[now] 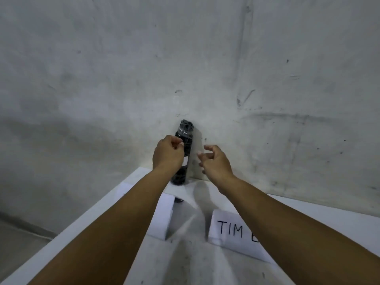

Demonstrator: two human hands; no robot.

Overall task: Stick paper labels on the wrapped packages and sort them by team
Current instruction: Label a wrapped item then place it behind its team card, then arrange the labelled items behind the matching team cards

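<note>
A black package wrapped in clear plastic (186, 138) stands upright at the far corner of the white table (205, 254), leaning against the wall. My left hand (167, 153) is closed on its left side, where a small white paper label (185, 161) shows just below my fingers. My right hand (214, 161) hovers just right of the package with its fingers spread and curled, holding nothing. A second dark wrapped package (178, 178) lies at the base, partly hidden by my left wrist.
A folded white sign reading "TIM" (228, 230) stands on the table at the right, its last letter hidden by my right forearm. Another white sign (162, 214) stands left of it, mostly hidden by my left arm. The grey wall (185, 58) rises right behind the table corner.
</note>
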